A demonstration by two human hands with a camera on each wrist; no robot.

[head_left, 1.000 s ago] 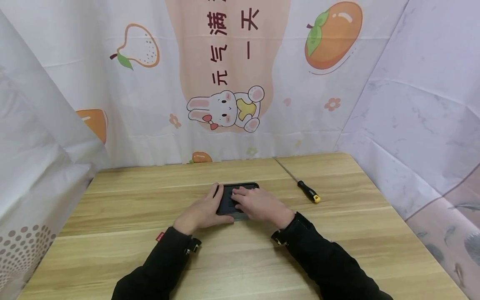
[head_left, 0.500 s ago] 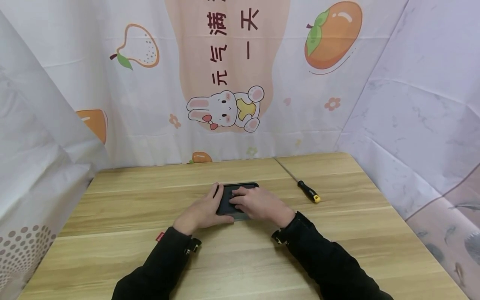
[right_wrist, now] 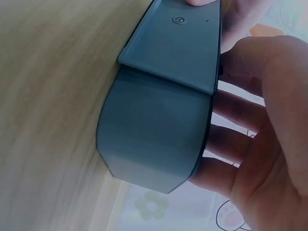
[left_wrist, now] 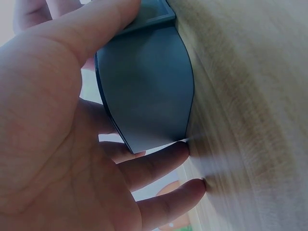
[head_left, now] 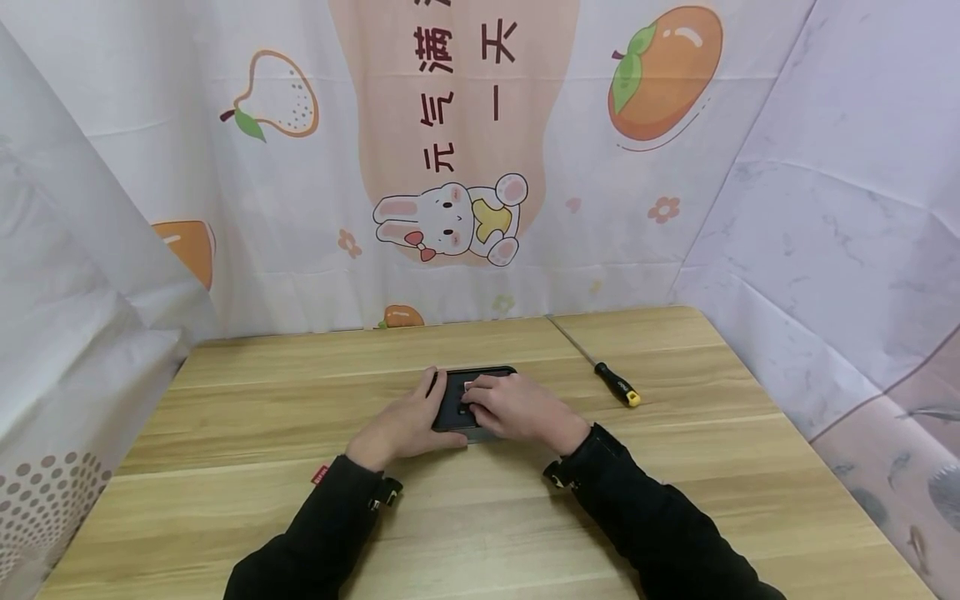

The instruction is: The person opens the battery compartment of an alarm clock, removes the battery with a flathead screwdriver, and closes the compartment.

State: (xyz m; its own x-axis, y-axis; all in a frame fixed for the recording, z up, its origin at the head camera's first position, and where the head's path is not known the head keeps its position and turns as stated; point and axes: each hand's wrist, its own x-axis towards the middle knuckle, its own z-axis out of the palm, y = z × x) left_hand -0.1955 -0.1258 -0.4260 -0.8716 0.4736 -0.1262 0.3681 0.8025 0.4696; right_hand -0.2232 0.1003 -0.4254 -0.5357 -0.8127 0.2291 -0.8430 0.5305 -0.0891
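A dark grey, rectangular box-like device [head_left: 450,410] with a black-rimmed, recessed top lies on the wooden table. My left hand [head_left: 405,425] grips its left end, thumb along the near side and fingers toward the far side. In the left wrist view its smooth grey end [left_wrist: 144,86] shows between thumb and fingers. My right hand [head_left: 521,408] comes over the right part, fingers bent down onto the middle of the top, by a small dark detail. I cannot tell what those fingertips hold. A small screw [right_wrist: 179,20] sits in the near side in the right wrist view.
A long screwdriver [head_left: 618,385] with a black and yellow handle lies right of the device, its shaft toward the back edge. The wooden table [head_left: 480,533] meets a printed curtain [head_left: 285,208] behind it. A red tag [head_left: 320,473] shows beside the left sleeve.
The right hand's fingers have shifted slightly and bent more over the middle of the device's top. The left hand, device and screwdriver stay in place.
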